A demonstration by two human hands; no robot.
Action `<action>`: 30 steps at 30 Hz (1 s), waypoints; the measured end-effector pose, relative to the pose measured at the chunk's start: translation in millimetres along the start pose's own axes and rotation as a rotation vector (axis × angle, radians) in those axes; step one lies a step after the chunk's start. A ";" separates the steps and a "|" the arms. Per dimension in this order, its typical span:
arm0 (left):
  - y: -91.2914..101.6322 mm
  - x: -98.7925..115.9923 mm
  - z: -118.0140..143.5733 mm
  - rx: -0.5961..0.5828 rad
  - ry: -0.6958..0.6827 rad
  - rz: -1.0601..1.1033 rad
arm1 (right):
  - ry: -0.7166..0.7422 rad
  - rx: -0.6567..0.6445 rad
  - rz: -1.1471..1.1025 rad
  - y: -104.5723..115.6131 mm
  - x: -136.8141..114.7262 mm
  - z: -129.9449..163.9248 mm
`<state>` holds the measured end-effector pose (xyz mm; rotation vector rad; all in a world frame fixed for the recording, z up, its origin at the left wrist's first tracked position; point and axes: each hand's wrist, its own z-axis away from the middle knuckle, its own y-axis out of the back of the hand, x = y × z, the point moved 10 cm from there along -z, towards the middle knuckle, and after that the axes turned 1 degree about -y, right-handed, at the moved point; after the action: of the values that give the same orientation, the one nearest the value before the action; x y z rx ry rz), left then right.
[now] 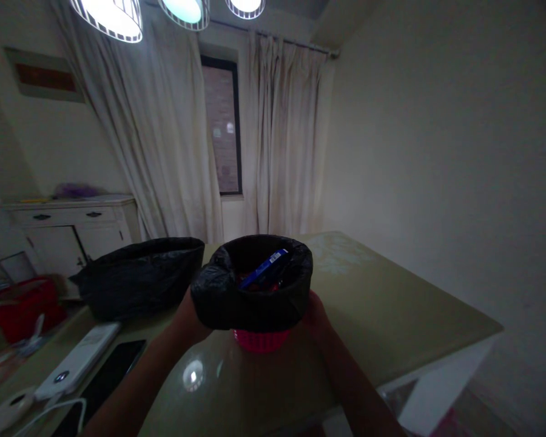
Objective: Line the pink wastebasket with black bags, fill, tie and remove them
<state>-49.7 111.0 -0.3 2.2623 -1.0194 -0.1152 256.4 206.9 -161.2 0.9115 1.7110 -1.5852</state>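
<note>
A pink trash bin [261,341] stands on the table in front of me, lined with a black plastic bag [259,311] folded over its rim. Inside the liner lies a blue box [266,268] with a white label, tilted, with something red beside it. My left hand [195,318] is against the bin's left side, its fingers hidden under the overhanging bag. On the opposite side, my right hand [315,312] is closed around the bin, partly covered by the liner. To the left rests another black plastic bag [141,279], its mouth spread open.
A white power strip-like device [79,358] and a black phone [113,364] lie at the table's left, near a white cable [59,405]. The glossy table [418,315] extends right towards a wall. A red bag [30,306] and white cabinet [73,224] are beyond at left.
</note>
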 end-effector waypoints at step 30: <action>11.1 109.5 -34.5 0.283 -0.436 -0.115 | 0.016 0.074 0.804 -127.2 -189.5 6.2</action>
<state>30.5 47.2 52.6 2.6217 -1.1833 -0.5668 258.4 182.3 65.8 1.4174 1.0671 -1.0880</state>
